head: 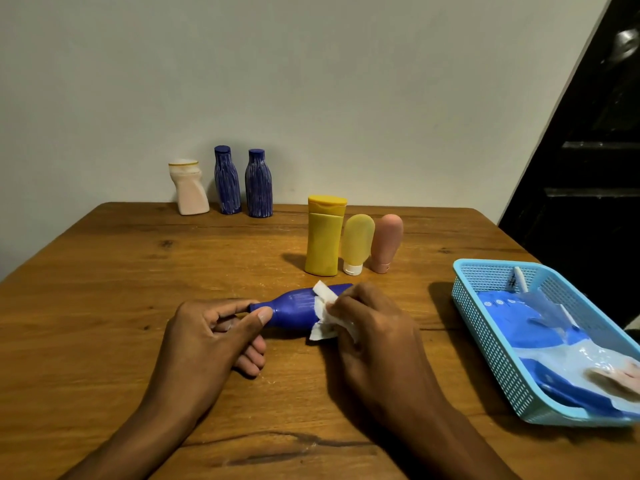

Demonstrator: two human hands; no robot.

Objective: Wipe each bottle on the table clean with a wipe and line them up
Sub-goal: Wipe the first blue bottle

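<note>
Bottle (294, 308) pinched by left hand (207, 336) — right hand (367, 329) apparently clutching wipe (323, 315).

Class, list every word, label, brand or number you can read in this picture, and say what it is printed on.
No text can be read.
Blue bottle in the hands: pale print, too blurred to read.
Wipes pack in the blue basket: white marks, too small to read.
The other bottles show no lettering.

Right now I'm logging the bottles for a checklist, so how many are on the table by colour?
Blue: 3, two striped ones upright at the back, and one lying in the hands
Yellow: 2, a tall bottle and a tube on its cap
Pink: 1, a tube
Cream: 1, at the back left
Total: 7
</note>
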